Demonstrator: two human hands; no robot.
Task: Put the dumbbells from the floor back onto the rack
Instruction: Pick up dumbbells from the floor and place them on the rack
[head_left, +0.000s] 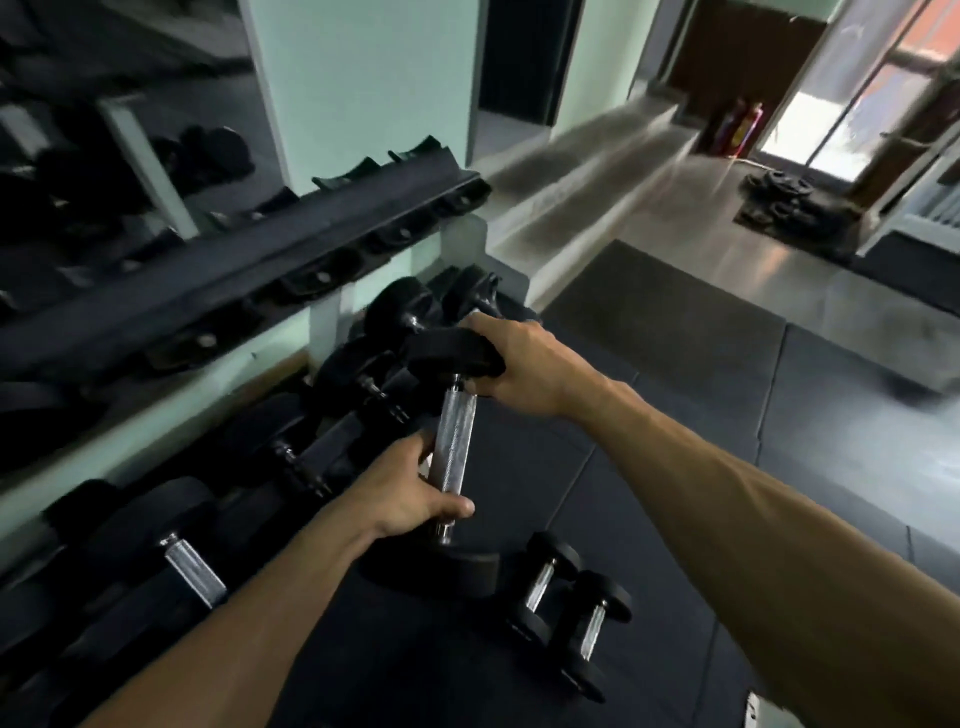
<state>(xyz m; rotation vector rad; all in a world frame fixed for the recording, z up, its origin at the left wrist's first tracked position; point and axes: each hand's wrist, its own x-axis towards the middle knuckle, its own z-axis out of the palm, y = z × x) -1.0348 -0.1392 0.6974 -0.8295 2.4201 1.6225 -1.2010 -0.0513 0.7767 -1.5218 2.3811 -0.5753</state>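
My left hand (410, 491) is wrapped round the lower end of the dumbbell (453, 452) handle, thumb across the front. My right hand (519, 366) clamps its top head, fingers curled under the far edge, so fingertips are hidden. Dumbbell is near upright, just in front of the rack (244, 280); can't tell if its bottom head touches the mat (649, 467). Two small dumbbells (569, 608) lie side by side on the mat, right of the rack's near end. Rack's lower tier is full of dark dumbbells (291, 457), blurred, individual heads hard to separate. Upper tier's cradles look vacant; left end cut off by the frame. Background is motion-smeared; a dark plate pile (779, 200) far right of the rack is barely readable.
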